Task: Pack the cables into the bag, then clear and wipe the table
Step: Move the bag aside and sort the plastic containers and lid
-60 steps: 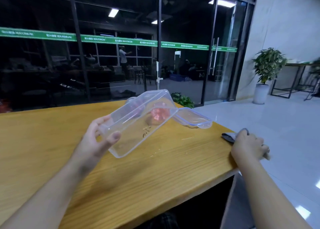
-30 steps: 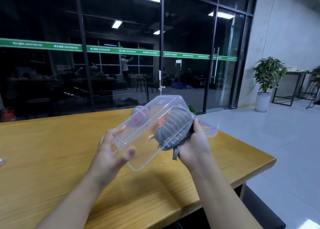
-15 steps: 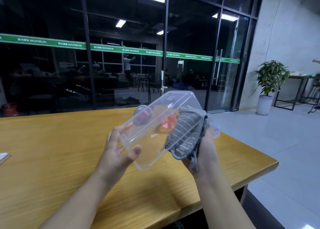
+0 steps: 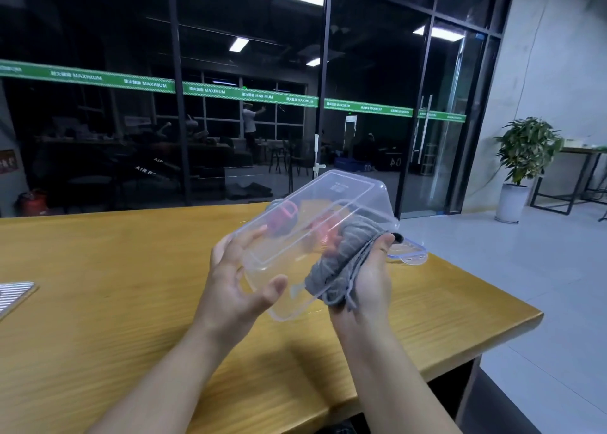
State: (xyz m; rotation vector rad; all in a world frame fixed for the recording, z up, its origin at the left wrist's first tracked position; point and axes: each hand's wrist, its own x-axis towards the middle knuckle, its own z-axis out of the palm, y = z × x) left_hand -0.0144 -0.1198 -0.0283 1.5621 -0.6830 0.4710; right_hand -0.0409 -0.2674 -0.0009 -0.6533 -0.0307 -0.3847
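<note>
R hand (image 4: 368,282) presses cloth (image 4: 341,266) into box (image 4: 315,217).

Dark glass wall (image 4: 249,121), potted plant (image 4: 525,151).

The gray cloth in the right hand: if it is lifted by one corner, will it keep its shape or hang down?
The cloth would probably hang limp: it lies bunched in folds in the right hand, and a loose corner droops below it. It likely weighs little, since the fingers hold it against the clear box without visible strain.
</note>
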